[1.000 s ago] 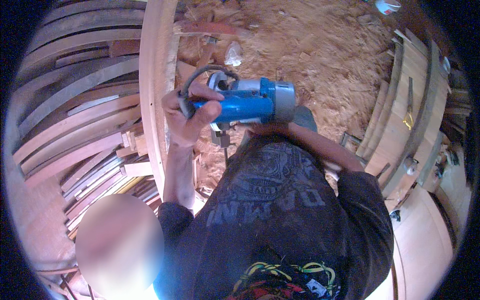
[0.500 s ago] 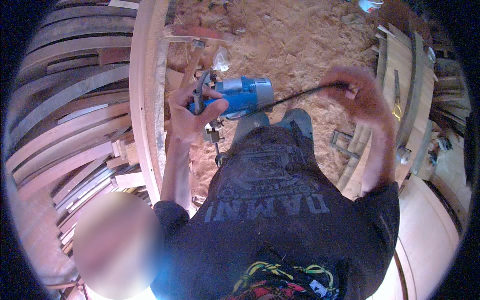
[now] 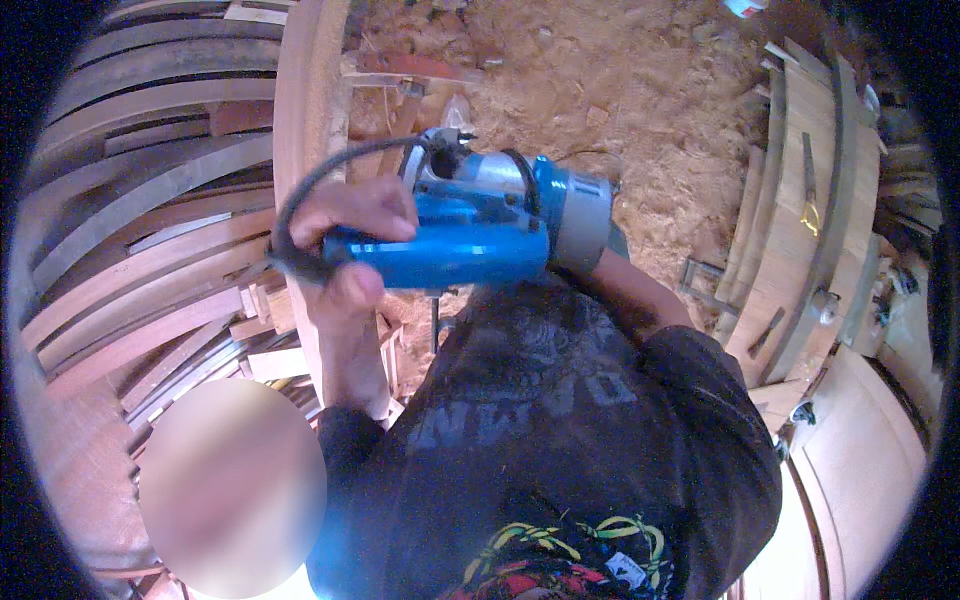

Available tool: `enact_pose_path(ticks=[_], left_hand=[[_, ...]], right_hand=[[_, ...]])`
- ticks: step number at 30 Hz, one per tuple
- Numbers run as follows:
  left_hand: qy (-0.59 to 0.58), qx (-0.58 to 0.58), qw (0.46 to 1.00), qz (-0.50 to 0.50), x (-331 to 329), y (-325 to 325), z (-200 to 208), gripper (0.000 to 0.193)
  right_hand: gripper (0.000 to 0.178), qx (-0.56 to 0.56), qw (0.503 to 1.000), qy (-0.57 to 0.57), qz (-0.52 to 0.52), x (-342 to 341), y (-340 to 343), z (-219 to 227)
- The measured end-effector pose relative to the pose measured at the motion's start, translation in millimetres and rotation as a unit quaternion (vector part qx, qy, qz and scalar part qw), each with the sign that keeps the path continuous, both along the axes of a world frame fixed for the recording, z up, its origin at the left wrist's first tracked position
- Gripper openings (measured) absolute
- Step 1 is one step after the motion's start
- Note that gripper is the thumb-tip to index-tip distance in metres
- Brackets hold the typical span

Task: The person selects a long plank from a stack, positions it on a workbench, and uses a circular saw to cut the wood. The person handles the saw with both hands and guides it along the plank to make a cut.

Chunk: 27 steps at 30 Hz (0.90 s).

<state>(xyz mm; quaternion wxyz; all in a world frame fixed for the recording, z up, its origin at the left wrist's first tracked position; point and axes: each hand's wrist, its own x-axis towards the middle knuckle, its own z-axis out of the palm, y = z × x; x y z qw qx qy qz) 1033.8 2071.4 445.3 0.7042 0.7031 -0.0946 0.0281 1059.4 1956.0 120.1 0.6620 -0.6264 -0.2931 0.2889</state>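
My left hand [image 3: 350, 250] grips the rear end of a blue electric power tool [image 3: 460, 250], which lies roughly level in front of my chest. Its grey end [image 3: 580, 225] points right. A black cord [image 3: 300, 190] loops out from under my left fingers and runs up to a pronged plug [image 3: 455, 135] above the tool. My right forearm [image 3: 630, 300] reaches up to the grey end. The right hand itself is hidden behind the tool.
Stacked curved wooden strips [image 3: 150, 230] fill the left side, with a tall curved board [image 3: 310, 100] beside my left hand. Sawdust covers the floor [image 3: 620, 90]. Curved wooden frames [image 3: 800, 230] stand at the right, with a pale wooden panel [image 3: 870, 480] below them.
Half a second ago my right hand was out to the right, pulling the cord. It is now back at the tool's grey end, and the cord is looped at my left hand.
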Motion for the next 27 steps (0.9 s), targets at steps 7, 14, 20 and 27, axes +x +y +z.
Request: enact_pose_path(ticks=[7,14,20,27], left_hand=[[-0.001,0.089,0.978,0.19,20.5,26.4,-55.5,0.026],[0.061,0.053,0.971,0.223,18.1,48.8,-71.3,0.013],[0.053,0.148,0.978,0.138,-2.4,47.5,-34.7,0.033],[-0.026,0.058,0.995,0.072,-14.6,21.0,8.7,0.066]], right_hand=[[0.025,-0.103,0.985,-0.085,0.113,-41.6,-47.2,69.6],[0.022,-0.128,0.976,-0.138,0.112,5.3,-141.4,203.5],[0.006,-0.166,0.966,-0.187,-0.06,73.4,-201.4,269.9],[0.015,-0.034,0.972,-0.136,-0.191,164.0,-102.6,133.9]])
